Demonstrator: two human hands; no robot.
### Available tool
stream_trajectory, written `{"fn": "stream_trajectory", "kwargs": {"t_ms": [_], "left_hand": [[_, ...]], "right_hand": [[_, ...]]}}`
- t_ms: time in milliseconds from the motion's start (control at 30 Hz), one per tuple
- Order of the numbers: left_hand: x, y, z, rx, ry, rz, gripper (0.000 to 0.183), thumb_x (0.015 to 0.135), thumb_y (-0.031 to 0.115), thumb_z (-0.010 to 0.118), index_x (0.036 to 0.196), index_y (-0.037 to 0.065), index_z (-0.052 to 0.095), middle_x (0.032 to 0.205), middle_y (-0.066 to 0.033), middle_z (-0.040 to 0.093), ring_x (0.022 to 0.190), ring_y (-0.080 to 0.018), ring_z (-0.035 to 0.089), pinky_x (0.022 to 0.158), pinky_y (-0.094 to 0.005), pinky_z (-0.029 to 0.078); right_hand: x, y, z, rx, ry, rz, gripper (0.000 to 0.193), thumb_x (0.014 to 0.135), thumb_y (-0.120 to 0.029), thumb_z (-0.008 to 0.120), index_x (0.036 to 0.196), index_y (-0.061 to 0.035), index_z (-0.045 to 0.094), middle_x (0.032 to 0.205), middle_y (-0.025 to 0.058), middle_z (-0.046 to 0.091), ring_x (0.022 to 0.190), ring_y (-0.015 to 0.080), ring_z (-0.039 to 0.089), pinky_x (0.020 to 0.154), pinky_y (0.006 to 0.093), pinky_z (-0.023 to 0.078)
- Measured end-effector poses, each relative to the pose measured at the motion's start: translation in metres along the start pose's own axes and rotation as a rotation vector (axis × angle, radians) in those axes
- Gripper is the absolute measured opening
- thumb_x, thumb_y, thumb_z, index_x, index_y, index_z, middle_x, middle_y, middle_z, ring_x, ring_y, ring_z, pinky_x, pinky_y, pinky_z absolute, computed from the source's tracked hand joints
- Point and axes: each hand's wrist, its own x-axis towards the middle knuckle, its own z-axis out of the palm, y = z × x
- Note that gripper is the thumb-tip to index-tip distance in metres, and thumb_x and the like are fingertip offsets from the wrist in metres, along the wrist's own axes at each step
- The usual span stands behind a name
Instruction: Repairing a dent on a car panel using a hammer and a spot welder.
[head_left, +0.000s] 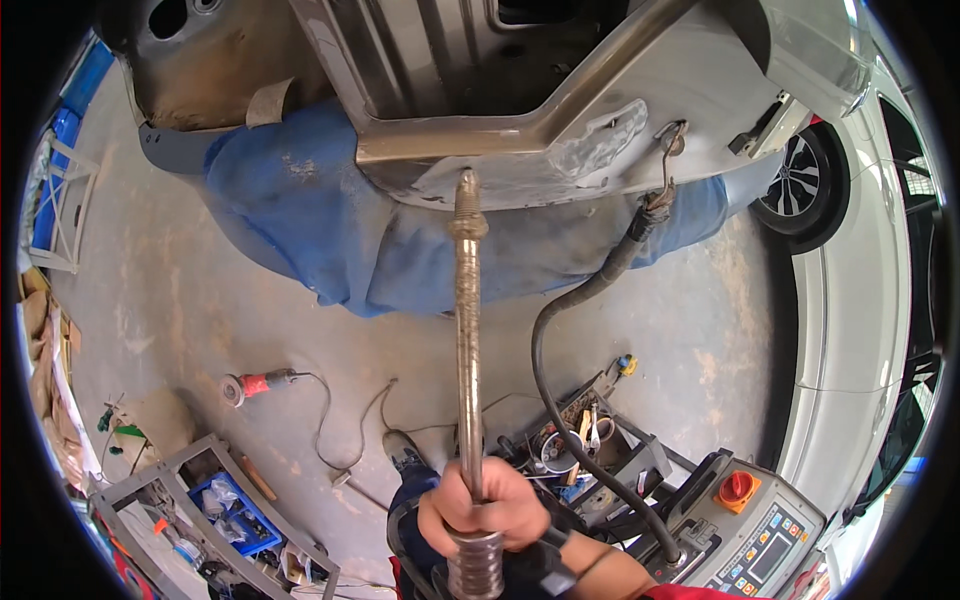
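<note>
My right hand (490, 508) is wrapped round the lower end of a long metal slide hammer (468, 330), just above its thick ribbed end. The shaft runs straight ahead to a car body panel (520, 165), where its tip meets the bare metal below the opening's edge. Around the contact point the panel looks sanded, with a pale ground patch to the right. A hooked metal piece on a thick black cable (548, 340) is attached to the panel farther right. My left hand is not in view.
Blue cloth (340, 220) hangs below the panel. A grinder (255, 385) lies on the floor with its cord trailing. Tool carts (210, 460) stand at lower left and lower right, beside a control unit (745, 530) with a red knob. A white car (850, 300) stands on the right.
</note>
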Motion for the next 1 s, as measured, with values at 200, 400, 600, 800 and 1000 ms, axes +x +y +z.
{"fn": "stream_trajectory", "kwargs": {"t_ms": [200,400,600,800,1000], "left_hand": [[0.004,-0.008,-0.021,-0.095,-0.088,0.002,0.026,0.100,0.021,0.036,0.113,0.006,0.054,0.093,-0.0082,0.062,0.083,-0.0199,0.060,0.075,-0.0325,0.050],[0.009,-0.013,-0.028,-0.117,-0.012,0.025,0.035,0.099,0.017,0.039,0.130,0.004,0.048,0.122,-0.0112,0.058,0.110,-0.0237,0.056,0.094,-0.0360,0.045],[0.015,-0.015,-0.044,0.078,-0.108,0.055,0.035,0.099,0.018,0.039,0.130,0.004,0.049,0.124,-0.0110,0.057,0.112,-0.0235,0.055,0.095,-0.0364,0.045],[0.007,-0.004,-0.023,-0.024,-0.032,-0.030,0.032,0.100,0.023,0.039,0.123,0.005,0.053,0.112,-0.0079,0.060,0.103,-0.0214,0.058,0.090,-0.0346,0.047],[0.020,-0.037,-0.063,0.042,-0.062,0.103,0.034,0.100,0.022,0.038,0.127,0.005,0.051,0.121,-0.0083,0.058,0.109,-0.0211,0.056,0.095,-0.0352,0.045]], "right_hand": [[-0.003,-0.013,0.013,-0.057,0.101,0.106,0.017,0.081,-0.010,0.066,0.082,-0.0055,0.050,0.068,0.0062,0.052,0.067,0.0185,0.054,0.064,0.0291,0.044],[-0.009,-0.015,0.059,-1.056,0.552,-0.287,0.030,0.089,-0.022,0.067,0.105,-0.0023,0.050,0.070,-0.0009,0.048,0.059,0.0074,0.044,0.055,0.0236,0.039],[-0.011,-0.018,0.037,-0.528,0.359,0.016,0.026,0.093,-0.018,0.062,0.107,0.0020,0.052,0.084,0.0019,0.060,0.080,0.0078,0.051,0.074,0.0249,0.042],[-0.012,-0.013,0.035,-0.659,0.481,0.131,0.030,0.093,-0.015,0.063,0.113,0.0035,0.051,0.083,0.0001,0.058,0.073,0.0063,0.051,0.069,0.0240,0.044],[-0.014,-0.021,0.051,-0.977,0.554,-0.109,0.031,0.090,-0.031,0.065,0.096,-0.0034,0.053,0.063,-0.0013,0.044,0.056,0.0080,0.041,0.051,0.0247,0.036]]}}
